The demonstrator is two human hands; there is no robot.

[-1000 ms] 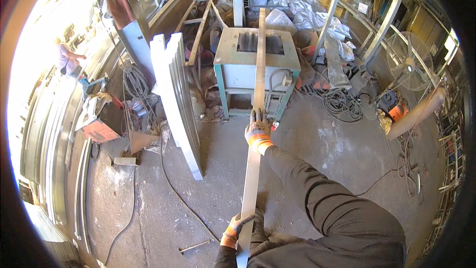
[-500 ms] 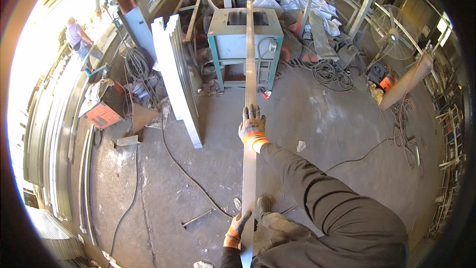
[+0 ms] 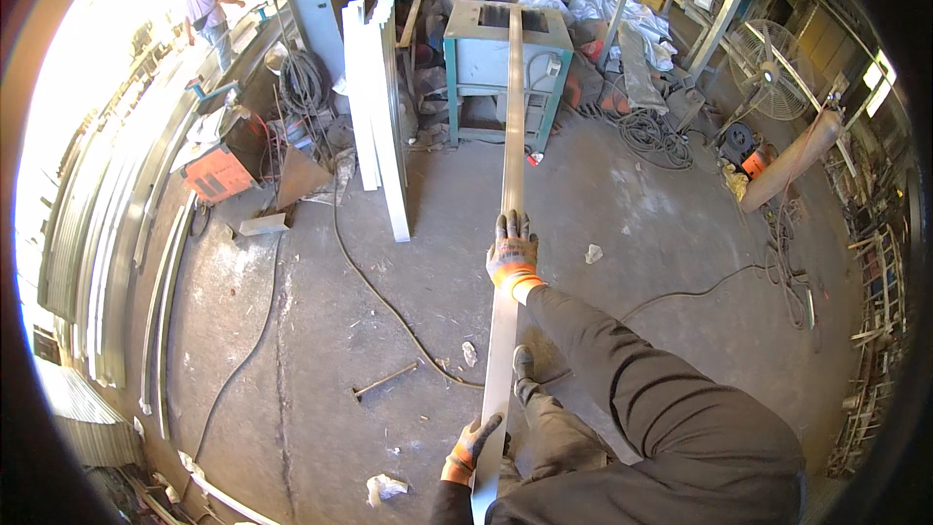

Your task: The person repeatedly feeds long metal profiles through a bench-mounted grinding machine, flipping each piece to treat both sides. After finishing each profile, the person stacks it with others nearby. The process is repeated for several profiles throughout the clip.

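Note:
A long, straight metal bar [image 3: 513, 151] runs away from my body, its far end over the top of a grey box-shaped machine on a green frame [image 3: 496, 68]. Low in the picture, my left hand [image 3: 473, 449] grips the bar's near part from the left side, its lower fingers hidden by the metal. Farther along, my right hand [image 3: 513, 258] lies palm down on the bar with its fingers stretched forward and slightly apart. Both hands wear grey and orange work gloves.
White metal lengths [image 3: 374, 102] lean at the left of the machine. A hammer-like tool [image 3: 384, 381] and a cable [image 3: 369, 292] lie on the floor. An orange machine [image 3: 219, 175] stands left; a fan [image 3: 768, 68] stands right. Another person [image 3: 207, 19] is at far left.
The view has shifted, so the machine and leaning lengths appear farther right and higher. Both hands remain on the bar. The other person stands more upright with an arm out.

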